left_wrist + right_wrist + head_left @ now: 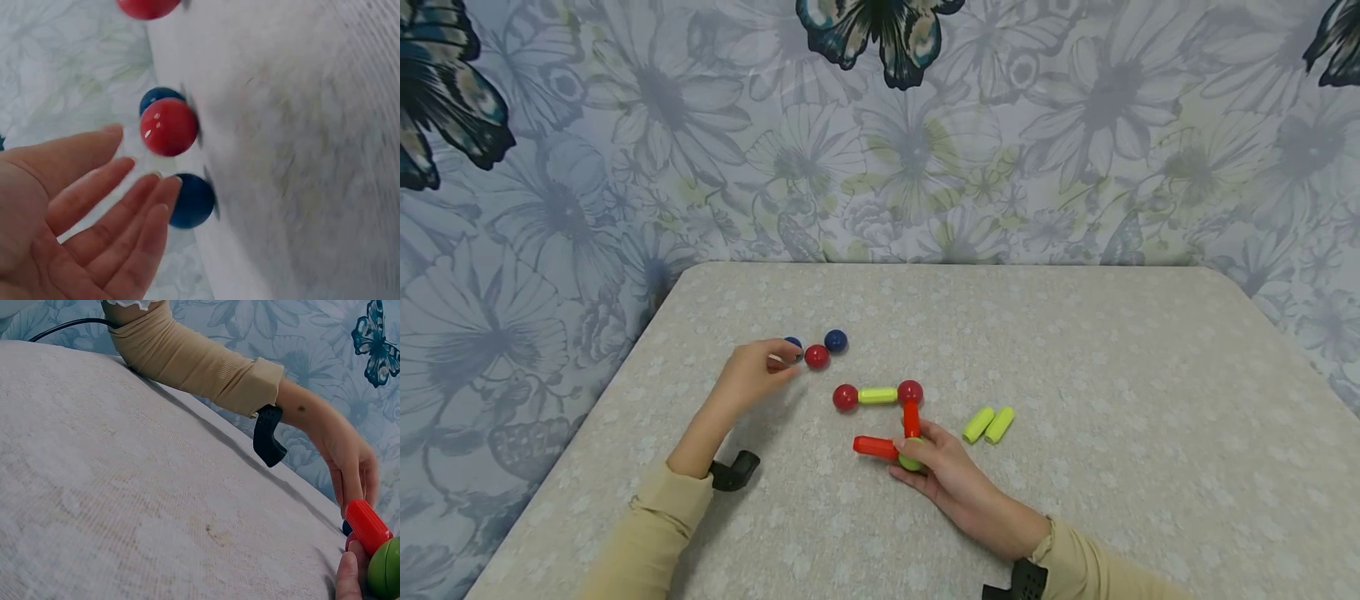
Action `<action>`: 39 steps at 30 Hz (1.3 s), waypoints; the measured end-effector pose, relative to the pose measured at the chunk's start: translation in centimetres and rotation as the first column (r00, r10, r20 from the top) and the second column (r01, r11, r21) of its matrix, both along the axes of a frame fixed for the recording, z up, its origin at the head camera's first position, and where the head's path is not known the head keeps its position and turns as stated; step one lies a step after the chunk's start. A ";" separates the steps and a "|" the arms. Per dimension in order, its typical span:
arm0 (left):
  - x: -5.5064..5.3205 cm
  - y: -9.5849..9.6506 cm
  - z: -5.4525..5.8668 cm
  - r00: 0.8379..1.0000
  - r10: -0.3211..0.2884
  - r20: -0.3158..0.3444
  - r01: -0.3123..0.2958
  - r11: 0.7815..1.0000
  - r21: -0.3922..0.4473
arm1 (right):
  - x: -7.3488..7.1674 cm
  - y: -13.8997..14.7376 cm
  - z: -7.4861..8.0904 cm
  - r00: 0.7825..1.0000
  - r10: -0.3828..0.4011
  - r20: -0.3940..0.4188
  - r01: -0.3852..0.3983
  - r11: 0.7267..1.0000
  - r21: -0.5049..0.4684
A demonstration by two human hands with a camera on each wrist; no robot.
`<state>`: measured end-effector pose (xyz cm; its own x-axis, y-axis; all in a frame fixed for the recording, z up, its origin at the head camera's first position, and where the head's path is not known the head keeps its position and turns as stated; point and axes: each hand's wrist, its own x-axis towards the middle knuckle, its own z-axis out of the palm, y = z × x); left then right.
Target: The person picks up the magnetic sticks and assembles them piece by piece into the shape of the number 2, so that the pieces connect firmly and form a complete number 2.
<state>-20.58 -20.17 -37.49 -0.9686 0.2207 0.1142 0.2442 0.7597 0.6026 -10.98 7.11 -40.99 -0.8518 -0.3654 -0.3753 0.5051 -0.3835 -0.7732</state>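
Note:
My left hand [758, 371] reaches toward a blue ball [192, 201], fingertips right at its side and thumb held apart. Beside that ball lie a red ball [817, 357] and another blue ball [836, 341]. My right hand [951, 483] grips a green ball [912, 457] between thumb and fingers. From this ball one red rod [874, 447] sticks out to the left, and a second red rod [912, 419] runs up to a red ball [910, 392]. A yellow-green rod [877, 396] joins that red ball to another red ball [846, 397] on the left.
Two loose yellow-green rods [988, 425] lie side by side, right of the joined pieces. All stands on a table with a pale patterned cloth [1112, 375], its far edge against a flowered wall [1037, 167]. Black wrist devices [735, 472] sit at both cuffs.

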 end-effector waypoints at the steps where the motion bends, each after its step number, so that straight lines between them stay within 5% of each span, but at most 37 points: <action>1: -0.2 0.3 -0.2 1.000 0.003 -0.003 -0.003 0.999 -0.034 | 0.0 0.0 0.0 1.000 0.000 0.003 0.000 1.000 -0.001; 11: -1.2 2.6 -1.0 0.998 0.053 -0.026 -0.058 0.965 -0.256 | 0.1 0.1 -0.2 1.000 0.008 -0.011 -0.008 1.000 -0.009; 32: -2.1 6.2 -0.3 0.999 0.037 -0.029 -0.043 0.972 -0.230 | 0.1 0.0 -0.2 1.000 0.013 -0.003 -0.013 1.000 -0.015; 39: -3.8 6.7 -0.4 0.992 0.067 -0.110 -0.093 0.962 -0.256 | 0.1 0.0 -0.3 1.000 0.007 -0.011 -0.007 1.000 -0.014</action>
